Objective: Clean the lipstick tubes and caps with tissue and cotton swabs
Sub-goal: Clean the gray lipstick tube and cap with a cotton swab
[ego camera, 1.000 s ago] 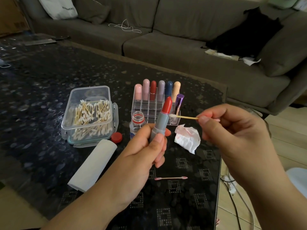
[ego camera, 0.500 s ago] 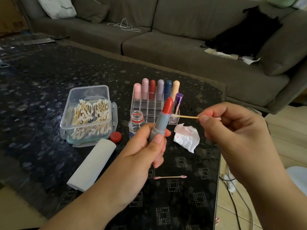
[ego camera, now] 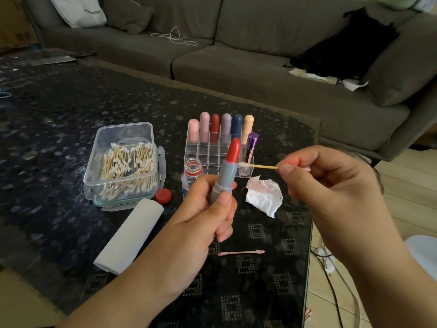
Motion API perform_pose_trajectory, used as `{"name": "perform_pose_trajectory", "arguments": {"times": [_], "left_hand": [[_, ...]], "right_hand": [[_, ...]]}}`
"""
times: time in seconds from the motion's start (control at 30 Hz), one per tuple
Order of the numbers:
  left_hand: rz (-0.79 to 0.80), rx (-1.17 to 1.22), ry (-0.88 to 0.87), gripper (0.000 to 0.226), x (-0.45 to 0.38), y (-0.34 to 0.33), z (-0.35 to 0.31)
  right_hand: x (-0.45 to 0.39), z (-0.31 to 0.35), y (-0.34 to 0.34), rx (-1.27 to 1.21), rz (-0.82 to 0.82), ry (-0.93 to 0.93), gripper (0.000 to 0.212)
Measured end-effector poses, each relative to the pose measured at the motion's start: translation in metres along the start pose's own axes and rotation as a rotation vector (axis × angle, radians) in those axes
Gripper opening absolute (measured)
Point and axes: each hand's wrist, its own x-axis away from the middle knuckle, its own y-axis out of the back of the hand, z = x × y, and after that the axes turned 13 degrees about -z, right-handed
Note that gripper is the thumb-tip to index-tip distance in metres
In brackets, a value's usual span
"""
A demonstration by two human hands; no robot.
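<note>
Over the dark patterned table [ego camera: 59, 129], grey sofa [ego camera: 236, 74] behind, the left hand [ego camera: 201, 216] gripped the lipstick tube [ego camera: 225, 177]; the right hand [ego camera: 331, 192] pinched a cotton swab [ego camera: 257, 165], its tip seemingly touching the tube.

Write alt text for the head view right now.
The left hand holds an open grey lipstick tube upright while the right hand pinches a cotton swab, its tip at the tube's rim. A stained tissue lies behind.

Grey sofa [ego camera: 236, 67] behind dark glass table [ego camera: 59, 114], pale floor [ego camera: 402, 185].

Soft, dim daylight, perhaps from the right; wide-angle bending at the edges, slight softness overall.
</note>
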Motion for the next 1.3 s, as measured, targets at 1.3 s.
{"name": "perform_pose_trajectory", "arguments": {"times": [1.3], "left_hand": [[-0.073, 0.069, 0.033, 0.015, -0.0007, -0.0049, -0.0033]], "right_hand": [[-0.0013, -0.0014, 0.0023, -0.018, -0.009, -0.022, 0.009]]}}
